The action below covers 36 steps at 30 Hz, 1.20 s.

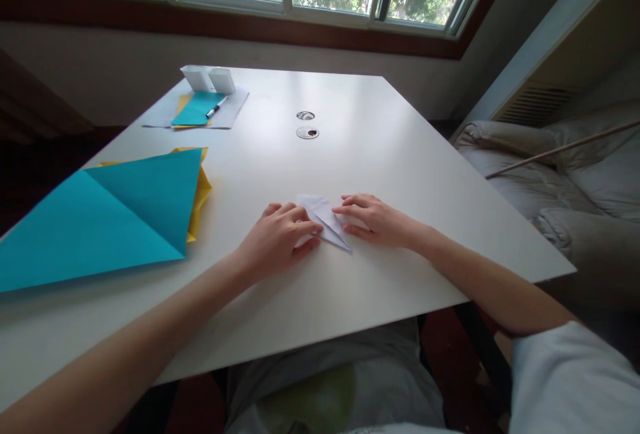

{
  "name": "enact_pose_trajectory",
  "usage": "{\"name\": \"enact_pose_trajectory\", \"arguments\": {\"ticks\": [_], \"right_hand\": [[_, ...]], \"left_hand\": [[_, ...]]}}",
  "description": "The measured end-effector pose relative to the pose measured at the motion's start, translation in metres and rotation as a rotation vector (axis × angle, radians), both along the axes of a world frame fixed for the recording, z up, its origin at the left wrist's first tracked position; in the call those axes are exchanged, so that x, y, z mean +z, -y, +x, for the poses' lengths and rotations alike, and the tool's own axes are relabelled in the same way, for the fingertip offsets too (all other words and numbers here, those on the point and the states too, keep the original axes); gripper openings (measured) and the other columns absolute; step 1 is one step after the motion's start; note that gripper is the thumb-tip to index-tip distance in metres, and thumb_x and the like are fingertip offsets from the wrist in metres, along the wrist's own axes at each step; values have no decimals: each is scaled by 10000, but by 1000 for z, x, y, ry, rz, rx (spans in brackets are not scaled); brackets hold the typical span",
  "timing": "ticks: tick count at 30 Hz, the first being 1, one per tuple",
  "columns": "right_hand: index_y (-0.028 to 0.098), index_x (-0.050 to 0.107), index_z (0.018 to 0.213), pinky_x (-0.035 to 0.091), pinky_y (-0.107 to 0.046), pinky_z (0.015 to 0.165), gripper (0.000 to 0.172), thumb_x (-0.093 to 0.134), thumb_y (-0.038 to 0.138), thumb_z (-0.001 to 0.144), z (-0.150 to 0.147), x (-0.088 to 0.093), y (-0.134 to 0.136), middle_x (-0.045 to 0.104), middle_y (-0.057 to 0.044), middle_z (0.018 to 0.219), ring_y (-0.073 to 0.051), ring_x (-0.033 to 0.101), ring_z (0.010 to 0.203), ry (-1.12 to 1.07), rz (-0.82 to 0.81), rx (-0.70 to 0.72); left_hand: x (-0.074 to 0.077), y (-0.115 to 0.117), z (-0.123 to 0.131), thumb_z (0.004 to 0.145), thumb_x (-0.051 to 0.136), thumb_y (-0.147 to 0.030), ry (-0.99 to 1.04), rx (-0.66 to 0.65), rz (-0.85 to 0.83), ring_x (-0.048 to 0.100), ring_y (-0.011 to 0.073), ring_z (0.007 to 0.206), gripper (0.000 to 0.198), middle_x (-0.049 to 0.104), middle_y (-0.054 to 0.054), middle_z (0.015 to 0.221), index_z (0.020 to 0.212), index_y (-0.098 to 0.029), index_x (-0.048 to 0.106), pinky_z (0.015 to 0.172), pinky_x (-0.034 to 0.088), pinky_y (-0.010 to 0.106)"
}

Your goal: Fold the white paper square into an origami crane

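Observation:
A small piece of folded white paper [326,215] lies on the white table, its narrow point toward me and its layers showing along a slanted crease. My left hand [285,234] is at its left edge, thumb and curled fingers closed on the paper; the exact fingertip contact is partly hidden. To the right, my right hand [377,221] rests with its fingers apart, the tips touching or very near the paper's right edge.
Left of my hands lies a large creased blue paper sheet [140,201] over folded yellow paper [200,204]. Farther back are blue paper [197,109], a marker [217,107] and white folded paper boxes [221,81]. Round inserts [307,133] sit mid-table [350,154]. A sofa [550,167] stands right.

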State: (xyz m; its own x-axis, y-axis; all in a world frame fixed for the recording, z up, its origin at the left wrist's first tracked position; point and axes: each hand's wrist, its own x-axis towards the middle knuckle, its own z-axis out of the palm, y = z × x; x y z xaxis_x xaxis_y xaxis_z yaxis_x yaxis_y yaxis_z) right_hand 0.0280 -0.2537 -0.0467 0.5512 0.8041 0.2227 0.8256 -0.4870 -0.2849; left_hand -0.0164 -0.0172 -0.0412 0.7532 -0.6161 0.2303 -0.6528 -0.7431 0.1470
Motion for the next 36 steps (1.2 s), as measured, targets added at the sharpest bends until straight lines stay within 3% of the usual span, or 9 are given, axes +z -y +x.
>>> {"name": "enact_pose_trajectory", "arguments": {"ticks": [5, 8, 13, 19, 29, 36], "right_hand": [[182, 658, 919, 441, -297, 792, 193, 484, 246, 865, 3, 9, 4, 638, -76, 880, -163, 555, 855, -53, 71, 152], [183, 676, 896, 444, -283, 754, 175, 537, 270, 839, 3, 11, 5, 641, -72, 825, -152, 553, 793, -87, 70, 175], [177, 692, 892, 448, -270, 729, 181, 555, 278, 830, 3, 9, 4, 644, -75, 815, -151, 549, 787, -98, 73, 183], [163, 692, 862, 452, -278, 722, 187, 582, 304, 807, 1, 9, 4, 650, -74, 786, -154, 551, 762, -104, 70, 184], [176, 685, 849, 449, -265, 721, 125, 578, 228, 810, -2, 12, 2, 657, -65, 798, -151, 558, 780, -151, 69, 125], [192, 683, 814, 443, -267, 724, 108, 633, 274, 767, -2, 10, 1, 657, -43, 788, -154, 557, 786, -219, 68, 32]], "left_hand": [[0, -1, -4, 874, 436, -287, 60, -53, 54, 534, 179, 795, 216, 594, 22, 733, 883, -238, 645, 742, 370, 332], [-1, -1, -4, 874, 430, -259, 73, -74, 51, 538, 181, 828, 223, 615, 33, 789, 807, -203, 635, 751, 390, 332], [-4, -1, -2, 876, 426, -243, 72, -112, -16, 533, 193, 997, 201, 616, 49, 1080, 817, -184, 608, 825, 416, 332], [-4, -2, -1, 890, 408, -255, -6, -107, -7, 582, 173, 941, 209, 659, 32, 993, 837, -184, 597, 807, 435, 309], [-4, -3, 1, 913, 375, -269, 38, -117, 5, 579, 169, 984, 247, 651, 27, 1064, 906, -199, 612, 838, 410, 316], [-4, 3, -7, 907, 364, -161, 159, -284, 154, 477, 216, 1163, 323, 495, 79, 1309, 1173, -196, 542, 941, 374, 370]]}}
